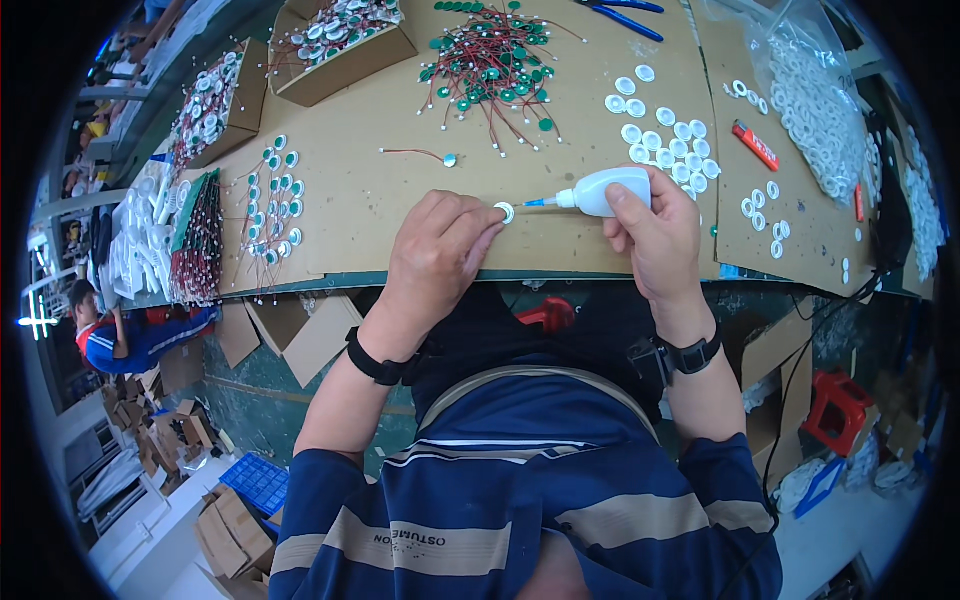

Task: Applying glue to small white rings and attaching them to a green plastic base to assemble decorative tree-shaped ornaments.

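Between its fingertips my left hand (437,245) pinches a small white round cap (505,212) above the cardboard-covered table. My right hand (658,225) is closed around a white squeeze bottle (607,192), which lies sideways in the grip. Its thin blue-based nozzle (540,202) points left, with the tip at or very near the cap; whether they touch I cannot tell. Just beyond my hands lies a single round disc with a red wire lead (449,160). Several loose white caps (665,140) are spread past my right hand.
A pile of green discs with red wires (490,75) lies at the far middle. Filled cardboard boxes (345,70) stand far left, near rows of wired discs (275,200). At right are a bag of white rings (815,110), a red tube (755,145) and blue-handled pliers (625,15).
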`<state>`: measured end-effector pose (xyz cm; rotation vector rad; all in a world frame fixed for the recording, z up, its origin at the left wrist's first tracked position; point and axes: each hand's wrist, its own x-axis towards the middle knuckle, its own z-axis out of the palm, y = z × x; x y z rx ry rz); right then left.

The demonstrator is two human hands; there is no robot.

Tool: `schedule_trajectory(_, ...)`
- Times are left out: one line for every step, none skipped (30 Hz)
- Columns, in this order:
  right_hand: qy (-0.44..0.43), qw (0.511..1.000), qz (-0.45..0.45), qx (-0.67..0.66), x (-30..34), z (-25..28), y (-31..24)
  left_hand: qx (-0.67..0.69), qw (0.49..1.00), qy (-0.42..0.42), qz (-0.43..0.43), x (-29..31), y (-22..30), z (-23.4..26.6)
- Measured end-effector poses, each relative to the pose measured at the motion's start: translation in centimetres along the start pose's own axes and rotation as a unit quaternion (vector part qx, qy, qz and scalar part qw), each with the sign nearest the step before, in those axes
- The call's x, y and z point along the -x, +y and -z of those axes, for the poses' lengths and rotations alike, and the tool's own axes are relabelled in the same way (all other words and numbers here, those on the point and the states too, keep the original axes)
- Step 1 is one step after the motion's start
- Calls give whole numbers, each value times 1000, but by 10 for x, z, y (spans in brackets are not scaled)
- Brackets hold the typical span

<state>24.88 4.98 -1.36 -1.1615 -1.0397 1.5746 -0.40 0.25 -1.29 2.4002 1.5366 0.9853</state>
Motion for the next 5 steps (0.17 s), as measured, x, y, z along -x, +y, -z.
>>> schedule_trajectory(0,1000,-1,0,-1,0,0,3,1000,1,1,0,0,0)
schedule_trajectory(-10,1000,-9,14,-2,0,-1,6,1000,3,1,1,-1,-1)
schedule_trajectory(-21,999,-17,29,-4,0,-1,6,1000,2,2,1,0,-1)
schedule_trajectory(-32,998,-24,44,-5,0,-1,8,1000,2,3,1,0,-2)
schedule_trajectory(-27,998,-27,49,-6,0,1,10,1000,2,5,0,0,-2)
